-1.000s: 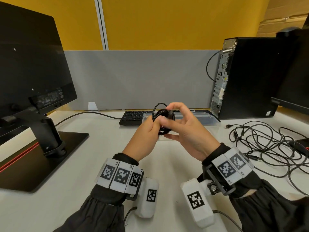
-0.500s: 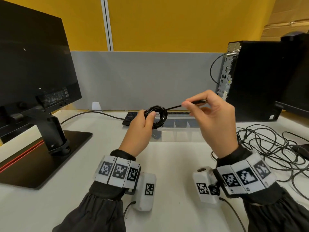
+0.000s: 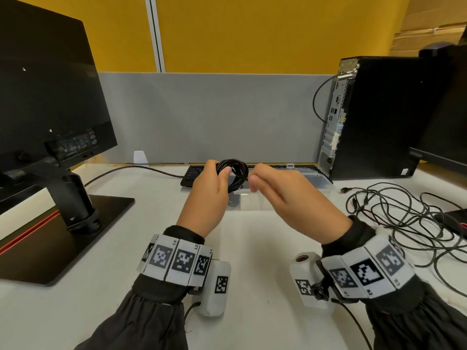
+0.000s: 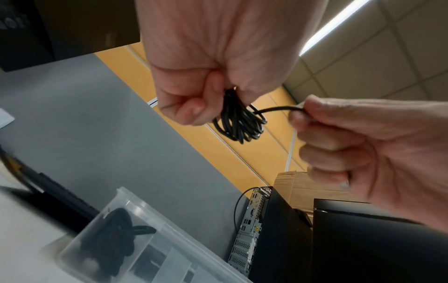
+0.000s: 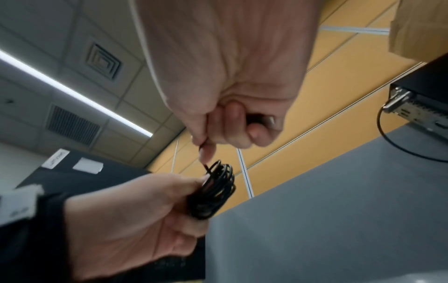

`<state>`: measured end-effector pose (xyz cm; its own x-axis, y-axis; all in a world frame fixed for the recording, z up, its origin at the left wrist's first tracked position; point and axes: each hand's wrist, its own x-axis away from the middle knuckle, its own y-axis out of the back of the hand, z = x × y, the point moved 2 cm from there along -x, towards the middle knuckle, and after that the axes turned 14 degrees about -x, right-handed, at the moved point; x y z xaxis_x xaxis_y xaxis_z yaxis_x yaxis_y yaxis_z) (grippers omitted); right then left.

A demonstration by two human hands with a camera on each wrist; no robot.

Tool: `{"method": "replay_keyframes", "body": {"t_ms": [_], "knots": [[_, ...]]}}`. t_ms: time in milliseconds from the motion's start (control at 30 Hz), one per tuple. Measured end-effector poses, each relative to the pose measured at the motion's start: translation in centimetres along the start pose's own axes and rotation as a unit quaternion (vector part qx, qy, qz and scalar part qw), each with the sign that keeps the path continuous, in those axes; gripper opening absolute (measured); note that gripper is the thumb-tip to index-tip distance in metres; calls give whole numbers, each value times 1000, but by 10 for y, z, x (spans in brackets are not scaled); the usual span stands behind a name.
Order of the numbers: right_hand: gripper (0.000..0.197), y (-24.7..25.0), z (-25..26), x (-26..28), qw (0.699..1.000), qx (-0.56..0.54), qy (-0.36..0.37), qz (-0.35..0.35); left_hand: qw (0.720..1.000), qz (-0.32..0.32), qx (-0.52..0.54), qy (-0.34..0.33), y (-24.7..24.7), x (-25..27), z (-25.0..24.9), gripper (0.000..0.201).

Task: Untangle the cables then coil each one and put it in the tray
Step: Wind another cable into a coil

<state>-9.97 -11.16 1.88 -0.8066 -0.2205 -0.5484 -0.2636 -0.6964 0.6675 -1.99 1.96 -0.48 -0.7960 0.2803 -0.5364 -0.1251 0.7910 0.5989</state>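
Head view: left hand (image 3: 206,195) gripped coiled black cable (image 3: 233,170); right hand (image 3: 288,198) pinched its free end (image 4: 278,109). Risk: slack pinch, coil sprang loose above clear plastic tray (image 3: 316,178).

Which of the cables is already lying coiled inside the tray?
The dark coil at the clear tray's left end; another coil is in the hands' grip, and the rest sprawl loose on the desk.

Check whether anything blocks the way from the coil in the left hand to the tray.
Nothing visible blocks it. The left hand holds the black coil in the air above the near edge of the open clear tray. One coiled cable already fills its left end; the right hand still pinches the coil's free end.
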Motion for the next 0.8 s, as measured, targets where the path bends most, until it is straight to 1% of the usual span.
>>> {"method": "replay_keyframes", "body": {"t_ms": [33, 67, 100, 167, 200, 233, 267, 300, 333, 367, 400, 433, 467, 533, 567, 600, 667, 800], "knots": [[25, 3, -1, 0, 1000, 5, 23, -10, 1000, 4, 1, 1, 2, 0, 0, 17], [26, 8, -4, 0, 998, 28, 43, -36, 1000, 11, 12, 4, 5, 1, -1, 17], [29, 12, -10, 1, 993, 72, 58, -80, 999, 25, 36, 7, 8, 1, -3, 17], [31, 23, -21, 2, 968, 155, 62, -187, 992, 59, 113, 2, 11, 3, -11, 18], [31, 27, -25, 2, 960, 158, 60, -225, 986, 74, 147, -2, 11, 5, -16, 19], [30, 27, -28, 1, 959, 133, 57, -243, 981, 87, 174, -5, 10, 8, -21, 19], [26, 26, -30, -1, 964, 81, 48, -249, 975, 98, 197, -6, 7, 10, -25, 20], [22, 24, -32, -2, 968, -2, 28, -250, 971, 106, 215, -7, 4, 12, -29, 20], [20, 21, -30, -4, 962, -108, -7, -250, 969, 107, 223, -11, 1, 14, -33, 20], [21, 16, -28, -6, 941, -225, -45, -249, 970, 102, 220, -17, -1, 16, -35, 20], [21, 10, -25, -6, 907, -333, -78, -245, 973, 95, 208, -25, -3, 17, -36, 20], [21, 5, -24, -7, 870, -417, -104, -241, 977, 88, 194, -34, -4, 17, -35, 19], [20, 0, -23, -7, 838, -476, -125, -237, 979, 83, 181, -42, -5, 17, -34, 18], [19, -6, -24, -7, 786, -555, -154, -223, 982, 74, 168, -47, -7, 17, -32, 19], [19, -8, -24, -7, 768, -582, -164, -210, 983, 72, 166, -45, -6, 17, -31, 19], [18, -9, -24, -7, 757, -600, -172, -195, 983, 72, 165, -41, -6, 17, -30, 19], [19, -10, -23, -5, 745, -617, -191, -168, 985, 71, 154, -40, -5, 16, -28, 18], [19, -8, -21, -3, 745, -618, -196, -158, 989, 68, 125, -30, -6, 12, -24, 19]]}}
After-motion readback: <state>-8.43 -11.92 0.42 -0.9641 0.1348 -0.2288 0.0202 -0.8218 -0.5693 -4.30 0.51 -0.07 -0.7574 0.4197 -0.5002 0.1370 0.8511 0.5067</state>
